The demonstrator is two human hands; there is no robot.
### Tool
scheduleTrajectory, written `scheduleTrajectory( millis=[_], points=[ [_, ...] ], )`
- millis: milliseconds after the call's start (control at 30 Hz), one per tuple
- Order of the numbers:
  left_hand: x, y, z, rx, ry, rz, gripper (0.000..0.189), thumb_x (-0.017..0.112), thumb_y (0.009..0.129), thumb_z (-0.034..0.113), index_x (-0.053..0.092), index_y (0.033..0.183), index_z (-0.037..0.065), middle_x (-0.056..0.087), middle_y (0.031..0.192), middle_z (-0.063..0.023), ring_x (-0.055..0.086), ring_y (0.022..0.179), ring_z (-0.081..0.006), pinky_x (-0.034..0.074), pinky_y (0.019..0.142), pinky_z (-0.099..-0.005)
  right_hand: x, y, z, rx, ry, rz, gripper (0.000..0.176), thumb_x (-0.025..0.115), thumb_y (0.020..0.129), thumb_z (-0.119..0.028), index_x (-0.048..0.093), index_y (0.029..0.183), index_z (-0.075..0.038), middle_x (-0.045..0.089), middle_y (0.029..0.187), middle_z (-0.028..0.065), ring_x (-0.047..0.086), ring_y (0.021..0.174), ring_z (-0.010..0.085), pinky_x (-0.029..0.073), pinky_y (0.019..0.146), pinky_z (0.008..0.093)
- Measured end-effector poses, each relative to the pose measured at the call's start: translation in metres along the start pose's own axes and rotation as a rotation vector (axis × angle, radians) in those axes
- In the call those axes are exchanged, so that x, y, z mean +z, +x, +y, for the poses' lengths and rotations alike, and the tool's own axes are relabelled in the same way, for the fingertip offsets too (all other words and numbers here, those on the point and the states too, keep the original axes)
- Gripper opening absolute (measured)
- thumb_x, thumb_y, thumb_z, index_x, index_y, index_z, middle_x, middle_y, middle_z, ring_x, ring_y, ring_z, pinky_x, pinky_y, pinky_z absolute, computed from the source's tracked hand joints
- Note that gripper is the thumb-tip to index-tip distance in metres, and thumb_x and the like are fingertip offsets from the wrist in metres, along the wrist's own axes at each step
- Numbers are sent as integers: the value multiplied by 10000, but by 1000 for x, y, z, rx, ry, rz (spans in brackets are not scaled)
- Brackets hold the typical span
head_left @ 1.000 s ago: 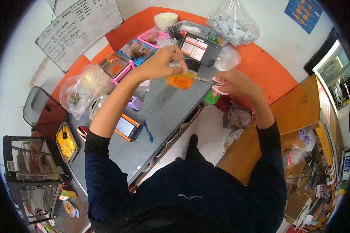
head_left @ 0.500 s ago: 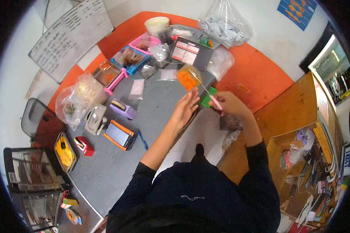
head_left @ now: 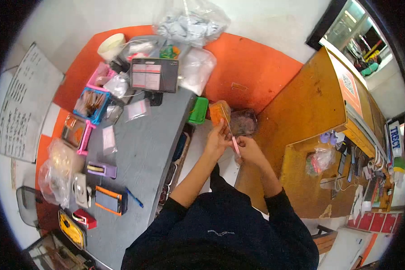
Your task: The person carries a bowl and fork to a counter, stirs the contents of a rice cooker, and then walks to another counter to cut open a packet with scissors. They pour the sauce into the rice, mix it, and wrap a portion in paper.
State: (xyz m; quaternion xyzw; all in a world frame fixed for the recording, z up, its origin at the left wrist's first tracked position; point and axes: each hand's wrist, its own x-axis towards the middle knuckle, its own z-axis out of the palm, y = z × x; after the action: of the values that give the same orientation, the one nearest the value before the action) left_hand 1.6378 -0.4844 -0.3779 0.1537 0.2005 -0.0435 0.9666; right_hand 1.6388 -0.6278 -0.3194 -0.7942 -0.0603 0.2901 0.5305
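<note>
Layout around the scissors [head_left: 236, 146], twelve o'clock ahead of the person [head_left: 220, 216].
Bag [head_left: 218, 112], eleven o'clock; table [head_left: 144, 168], nine, bearing phone [head_left: 108, 200]; cabinet [head_left: 297, 121], three.

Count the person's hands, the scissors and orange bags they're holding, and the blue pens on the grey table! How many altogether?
Left hand and right hand: 2
Scissors: 1
Orange bag: 1
Blue pen: 1
Total: 5

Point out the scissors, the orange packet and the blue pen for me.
Scissors [head_left: 236, 145], head view: on the pink handle.
Orange packet [head_left: 218, 112], head view: on its orange middle.
Blue pen [head_left: 134, 197], head view: midway along the barrel.
</note>
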Motion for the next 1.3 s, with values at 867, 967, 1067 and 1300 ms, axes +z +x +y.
scheduleTrajectory(
  millis=[867, 967, 1067, 1300],
  points=[
    [53, 261, -99, -94, 1150, 195, 251, 718, 756, 249, 659, 749, 5, 599, 704, -12, 511, 629, -102, 403, 585, -271, -183, 209, 179, 418, 587, -36, 396, 589, 790, -544, 566, 922, -172, 542, 796, -33, 474, 610, 96, 482, 512, 312],
    [32, 295, -106, -153, 1127, 190, 230, 715, 757, 217, 656, 757, -5, 601, 708, -15, 508, 623, -97, 398, 573, -270, -192, 216, 157, 594, 671, 35, 254, 562, 850, -437, 537, 866, -185, 515, 744, -51, 453, 557, 87, 471, 586, 297],
    [34, 310, -103, -111, 1226, 138, 227, 714, 755, 208, 655, 763, -12, 609, 721, -29, 520, 623, -100, 402, 571, -277, -207, 233, 205, 521, 654, 51, 381, 595, 798, -524, 553, 957, -180, 534, 832, -58, 490, 661, 93, 499, 601, 333],
    [32, 291, -75, -213, 1102, 103, 297, 712, 770, 258, 663, 924, 8, 652, 890, -56, 587, 796, -142, 445, 734, -276, -229, 223, 172, 458, 670, 112, 403, 571, 849, -438, 550, 1107, -128, 561, 869, -15, 517, 669, 98, 525, 647, 322]
  ],
)
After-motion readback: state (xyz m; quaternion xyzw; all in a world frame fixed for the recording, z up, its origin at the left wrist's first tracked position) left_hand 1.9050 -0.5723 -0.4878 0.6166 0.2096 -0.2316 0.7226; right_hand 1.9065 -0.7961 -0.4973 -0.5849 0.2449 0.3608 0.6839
